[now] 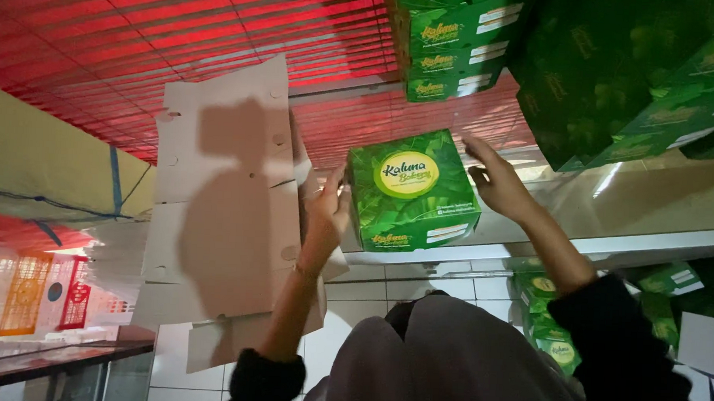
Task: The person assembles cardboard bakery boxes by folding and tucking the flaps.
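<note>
At far left, red and orange crates stand against a white tiled wall, beside a yellow panel. A stack of flat white cardboard blanks leans upright under the red slatted ceiling. The left hand, fingers spread, presses the left side of a green box bearing a yellow round label. The right hand, fingers loosely spread, touches the box's upper right edge. The box sits on a pale shelf. Stacked green boxes fill the upper right, cut off by the frame edge. Lower boxes are partly hidden behind the dark sleeve.
</note>
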